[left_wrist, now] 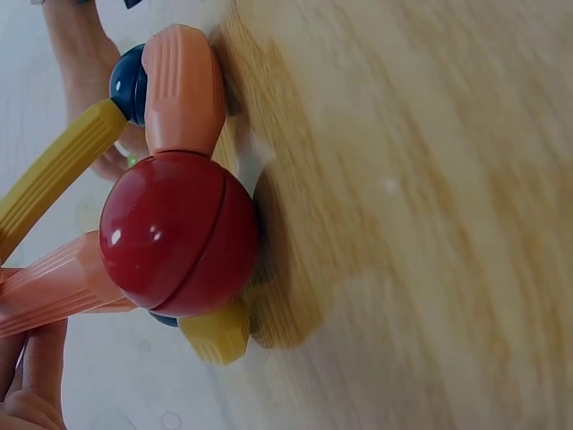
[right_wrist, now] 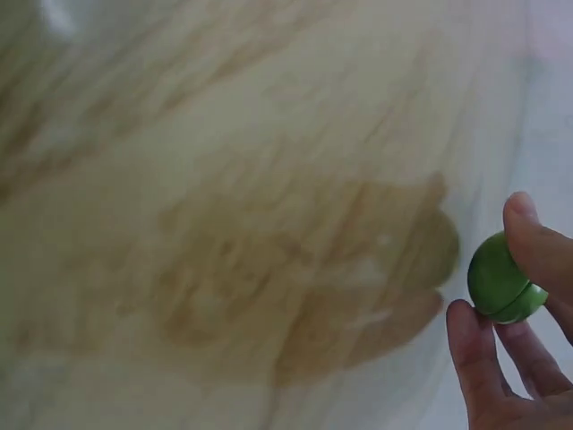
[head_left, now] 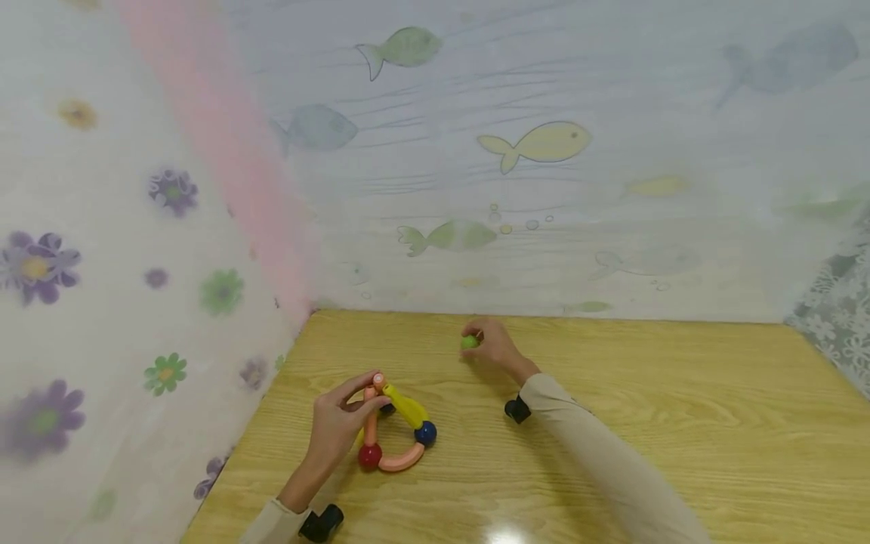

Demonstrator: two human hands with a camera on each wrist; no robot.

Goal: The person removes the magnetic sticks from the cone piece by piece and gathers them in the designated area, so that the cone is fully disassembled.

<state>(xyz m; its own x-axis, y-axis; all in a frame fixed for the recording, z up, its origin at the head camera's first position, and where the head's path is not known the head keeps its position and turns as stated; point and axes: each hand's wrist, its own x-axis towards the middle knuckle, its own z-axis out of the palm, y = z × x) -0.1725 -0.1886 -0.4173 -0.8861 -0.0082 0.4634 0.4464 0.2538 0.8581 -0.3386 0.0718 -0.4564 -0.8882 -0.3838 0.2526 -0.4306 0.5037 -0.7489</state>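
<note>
My left hand (head_left: 334, 419) pinches the upper ends of the rods of a small toy frame between thumb and fingers. In that frame a red ball (left_wrist: 179, 235) and a blue ball (head_left: 425, 433) are joined by a curved orange rod (head_left: 402, 459). A yellow rod (head_left: 406, 408) slants up from the blue ball, and an orange rod (head_left: 370, 431) rises from the red one. Another dark ball sits behind, mostly hidden. Farther back and to the right, my right hand (head_left: 499, 349) pinches a green ball (right_wrist: 500, 279) between thumb and fingertips, over the table.
The wood-grain table (head_left: 646, 423) runs back to a wall (head_left: 435, 181) painted with fish. A flowered wall (head_left: 102, 325) borders its left side. Black wrist cameras sit on both wrists, the right camera (head_left: 517, 409) near the tabletop.
</note>
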